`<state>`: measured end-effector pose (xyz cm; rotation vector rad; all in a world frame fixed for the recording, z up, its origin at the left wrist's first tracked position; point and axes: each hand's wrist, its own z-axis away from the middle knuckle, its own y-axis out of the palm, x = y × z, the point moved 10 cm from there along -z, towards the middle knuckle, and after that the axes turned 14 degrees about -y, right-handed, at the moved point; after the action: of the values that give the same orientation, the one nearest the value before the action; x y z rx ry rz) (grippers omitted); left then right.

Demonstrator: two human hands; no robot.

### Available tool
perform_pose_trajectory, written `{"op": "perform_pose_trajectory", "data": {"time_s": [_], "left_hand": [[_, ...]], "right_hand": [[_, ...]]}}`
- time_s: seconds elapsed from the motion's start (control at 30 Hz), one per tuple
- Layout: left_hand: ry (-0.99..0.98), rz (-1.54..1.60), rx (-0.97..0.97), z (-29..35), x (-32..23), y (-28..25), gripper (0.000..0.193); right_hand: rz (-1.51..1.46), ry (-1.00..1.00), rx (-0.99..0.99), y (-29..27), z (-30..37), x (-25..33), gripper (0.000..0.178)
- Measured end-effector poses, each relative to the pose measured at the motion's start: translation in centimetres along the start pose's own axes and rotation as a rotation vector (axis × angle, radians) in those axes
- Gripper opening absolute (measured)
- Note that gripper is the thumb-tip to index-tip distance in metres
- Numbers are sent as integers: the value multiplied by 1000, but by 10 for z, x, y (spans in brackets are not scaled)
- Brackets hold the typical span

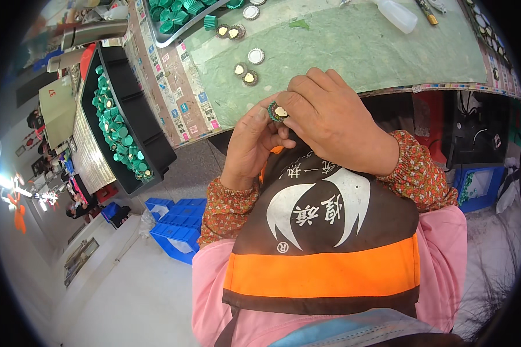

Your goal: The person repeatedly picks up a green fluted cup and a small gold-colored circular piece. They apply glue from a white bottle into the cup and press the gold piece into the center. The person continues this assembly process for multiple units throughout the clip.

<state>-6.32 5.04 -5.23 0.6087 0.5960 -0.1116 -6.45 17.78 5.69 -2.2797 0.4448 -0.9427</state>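
Note:
Close to the table's near edge, my two hands meet around a small green crown cap [273,114] with a pale gold piece inside. My left hand [250,141] pinches its left side between thumb and fingers. From the right, my right hand [333,118] is curled over it, with the fingertips against the cap. Part of the cap's right side is hidden by those fingers. On the green mat just beyond are two caps with gold pieces [249,77] and a silver-white cap [256,56]. Farther back lie more caps with gold pieces [235,32] and another silver-white cap [250,12].
A metal tray [167,41] of green caps stands at the far left. Left of the table, a black bin [146,124] holds many green caps. A white plastic bottle [398,15] lies on the mat [336,49] at the back. Blue crates [182,222] rest on the floor.

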Motion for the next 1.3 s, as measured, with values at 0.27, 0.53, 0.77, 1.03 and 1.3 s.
{"op": "perform_pose_trajectory", "data": {"time_s": [0.27, 0.53, 0.77, 1.03, 1.3], "left_hand": [[-8, -23, -36, 1, 0, 5, 59], [61, -201, -132, 4, -8, 13, 47], [83, -265, -208, 5, -13, 18, 33], [133, -237, -197, 1, -9, 13, 23], [133, -208, -219, 5, -7, 20, 22]], "right_hand": [[22, -25, -6, -1, 1, 4, 22], [46, -51, -24, 7, 6, 3, 27], [-211, 3, -157, 11, 16, -12, 23], [-680, 540, -97, 36, 42, -52, 22], [-972, 741, -188, 67, 61, -54, 20]]}}
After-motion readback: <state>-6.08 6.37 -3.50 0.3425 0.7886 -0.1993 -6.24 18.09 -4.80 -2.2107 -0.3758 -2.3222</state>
